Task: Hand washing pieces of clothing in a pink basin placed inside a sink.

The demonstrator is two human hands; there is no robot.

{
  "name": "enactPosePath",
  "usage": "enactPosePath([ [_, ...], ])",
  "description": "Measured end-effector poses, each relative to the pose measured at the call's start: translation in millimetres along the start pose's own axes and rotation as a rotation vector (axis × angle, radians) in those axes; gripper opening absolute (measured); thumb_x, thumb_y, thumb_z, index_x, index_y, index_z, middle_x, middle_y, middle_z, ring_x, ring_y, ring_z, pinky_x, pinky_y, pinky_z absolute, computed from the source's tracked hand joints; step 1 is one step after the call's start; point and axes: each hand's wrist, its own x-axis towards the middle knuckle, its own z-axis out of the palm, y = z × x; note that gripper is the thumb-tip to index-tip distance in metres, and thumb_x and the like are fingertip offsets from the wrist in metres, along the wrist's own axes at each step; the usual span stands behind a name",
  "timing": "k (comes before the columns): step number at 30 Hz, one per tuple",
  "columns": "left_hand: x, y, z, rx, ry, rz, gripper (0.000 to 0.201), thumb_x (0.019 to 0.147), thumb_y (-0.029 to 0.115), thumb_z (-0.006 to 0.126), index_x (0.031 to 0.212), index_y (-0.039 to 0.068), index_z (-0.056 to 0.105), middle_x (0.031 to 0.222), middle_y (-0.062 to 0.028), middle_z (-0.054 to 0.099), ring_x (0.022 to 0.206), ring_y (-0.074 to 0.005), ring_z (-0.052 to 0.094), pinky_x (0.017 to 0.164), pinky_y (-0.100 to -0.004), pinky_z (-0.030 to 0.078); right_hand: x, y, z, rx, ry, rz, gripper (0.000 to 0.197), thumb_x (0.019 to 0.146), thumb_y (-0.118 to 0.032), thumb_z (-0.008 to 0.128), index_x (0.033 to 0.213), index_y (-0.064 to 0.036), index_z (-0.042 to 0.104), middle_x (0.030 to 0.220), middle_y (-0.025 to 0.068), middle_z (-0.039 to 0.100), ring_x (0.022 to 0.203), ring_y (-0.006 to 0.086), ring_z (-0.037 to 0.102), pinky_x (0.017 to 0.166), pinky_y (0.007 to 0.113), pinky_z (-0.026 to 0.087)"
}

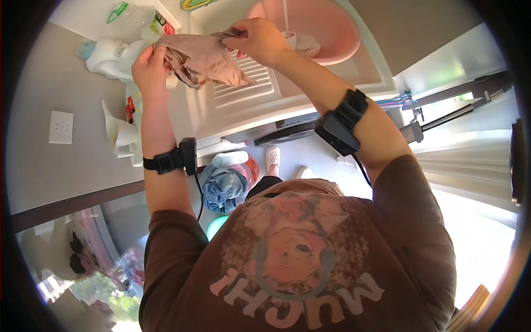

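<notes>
A crumpled pinkish-brown cloth hangs stretched between my two hands above the ridged washboard of a white sink. My left hand grips its left end between thumb and fingers. At the upper right end, my right hand pinches the cloth, its fingers partly hidden by the fabric. The lower edge droops in folds, with a darker patch on the left. I cannot tell what kind of garment it is, if any. To the right, a pink basin sits in the sink with a white cloth inside.
Left of the sink stand a white jug with a blue cap and a clear bottle with a green handle. A white scoop-like container is near my left forearm. On the floor, a tub holds blue clothes.
</notes>
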Motion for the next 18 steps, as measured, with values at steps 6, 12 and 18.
enactPosePath([
  [6, -10, 1, 3, -0.022, 0.017, 0.137, 0.028, 0.087, 0.011, 0.063, 0.112, 0.000, 0.065, 0.091, -0.0029, 0.066, 0.076, -0.0089, 0.059, 0.064, -0.0227, 0.047, -24, 7, 23, -0.063, 0.345, -0.251, 0.023, 0.083, -0.028, 0.061, 0.095, -0.0095, 0.067, 0.082, 0.0160, 0.066, 0.077, 0.0367, 0.062, 0.072, 0.043, 0.050],
  [12, -47, -104, -15, 0.369, -0.246, 0.025, 0.044, 0.086, 0.014, 0.061, 0.129, 0.003, 0.054, 0.121, -0.0114, 0.060, 0.105, -0.0185, 0.058, 0.087, -0.0259, 0.045, -88, 85, 42, -0.171, -0.090, -0.218, 0.037, 0.082, -0.014, 0.058, 0.119, -0.0148, 0.058, 0.112, 0.0133, 0.061, 0.100, 0.0344, 0.059, 0.083, 0.044, 0.048],
  [18, -92, -90, 51, 0.901, -0.517, 0.461, 0.065, 0.085, 0.026, 0.065, 0.144, 0.016, 0.039, 0.144, -0.0193, 0.041, 0.133, -0.0343, 0.038, 0.109, -0.0458, 0.030, -138, 146, -32, -0.348, 0.192, 0.287, 0.025, 0.083, -0.015, 0.055, 0.106, -0.0179, 0.066, 0.101, 0.0106, 0.067, 0.092, 0.0326, 0.063, 0.078, 0.043, 0.051],
])
